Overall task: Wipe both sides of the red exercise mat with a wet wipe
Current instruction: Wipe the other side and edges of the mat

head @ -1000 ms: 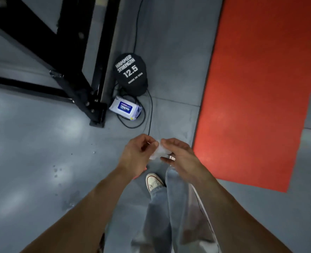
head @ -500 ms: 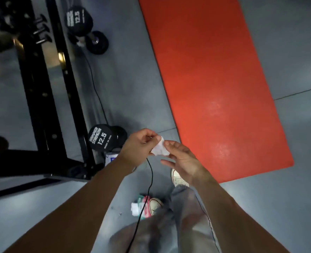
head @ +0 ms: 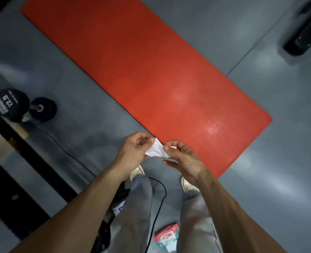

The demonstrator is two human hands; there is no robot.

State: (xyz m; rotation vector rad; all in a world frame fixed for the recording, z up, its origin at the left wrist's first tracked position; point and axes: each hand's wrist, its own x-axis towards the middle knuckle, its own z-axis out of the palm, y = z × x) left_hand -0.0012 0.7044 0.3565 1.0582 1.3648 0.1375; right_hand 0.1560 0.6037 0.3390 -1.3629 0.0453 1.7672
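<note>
While both hands pinch the small crumpled white wet wipe point(head: 156, 149) between them, left hand point(head: 132, 152) and right hand point(head: 183, 157) curled on it, the wipe seems mid-unfolding. Beyond lies the flat red rectangular exercise mat point(head: 141, 70) on the grey floor point(head: 278, 161), its near corner under the hands; next, likely, crouching to wipe.

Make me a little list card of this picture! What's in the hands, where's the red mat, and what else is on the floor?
left hand: pinches one end of the wet wipe
right hand: pinches the other end
wipe: white, crumpled, held in the air between both hands
red mat: flat on the grey floor, ahead of the feet
wiping: not started yet
dumbbell: black, left of the mat
black cable: trails along the floor between the legs
red and white packet: on the floor by the feet
</note>
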